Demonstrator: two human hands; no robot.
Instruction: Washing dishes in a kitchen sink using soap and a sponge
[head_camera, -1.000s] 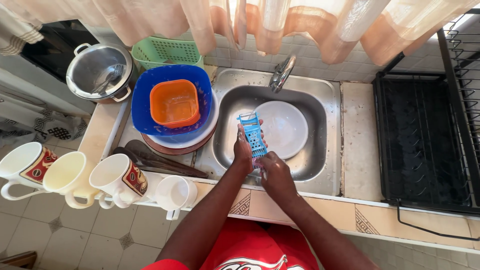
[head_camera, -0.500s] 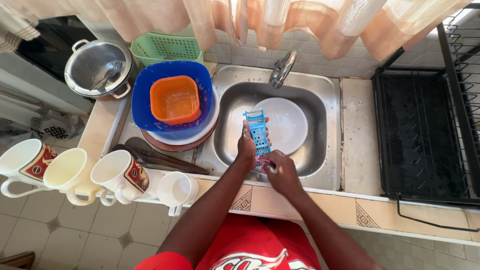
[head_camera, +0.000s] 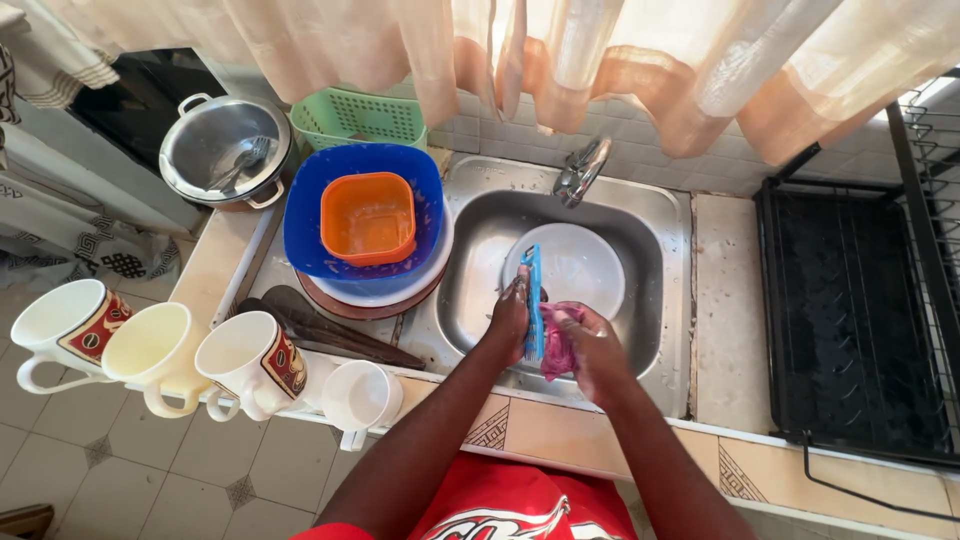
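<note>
Bright daylight filters through the curtain (head_camera: 600, 70). The steel sink (head_camera: 480, 240) glints softly. Edges bend; focus is sharp.

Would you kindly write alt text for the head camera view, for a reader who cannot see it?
Over a steel sink, the left hand holds a blue grater on edge while the right hand presses a pink cloth against it. A white plate lies in the basin; stacked bowls and mugs stand to the left.

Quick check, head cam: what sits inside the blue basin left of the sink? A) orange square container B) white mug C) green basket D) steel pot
A: the orange square container rests inside the blue basin; mugs, pot and basket lie outside it.
</note>
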